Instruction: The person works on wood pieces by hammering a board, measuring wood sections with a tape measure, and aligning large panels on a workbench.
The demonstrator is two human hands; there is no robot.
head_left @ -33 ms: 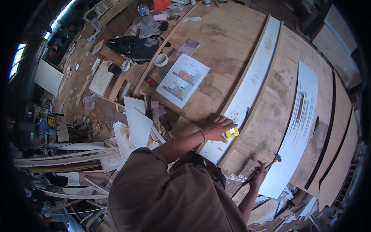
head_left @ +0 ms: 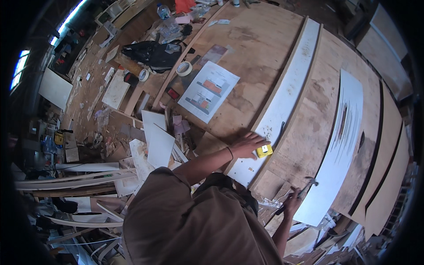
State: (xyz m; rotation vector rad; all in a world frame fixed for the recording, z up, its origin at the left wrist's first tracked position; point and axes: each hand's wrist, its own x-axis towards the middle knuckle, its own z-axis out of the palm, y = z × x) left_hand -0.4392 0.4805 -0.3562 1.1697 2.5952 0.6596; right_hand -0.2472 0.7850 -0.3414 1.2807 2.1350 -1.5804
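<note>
Over the strip, the left hand, half-spread, meets the tape measure (grip unclear); right of the strip, the right hand clasps the hammer, likely head-heavy, best held low.

A printed sheet with coloured drawings lies on the wooden desk, a roll of cream tape just left of it. Farther left, a second roll sits near a crumpled black bag. A clear bottle with a blue cap shows near the top. White offcuts and long strips lie lower left.
</note>
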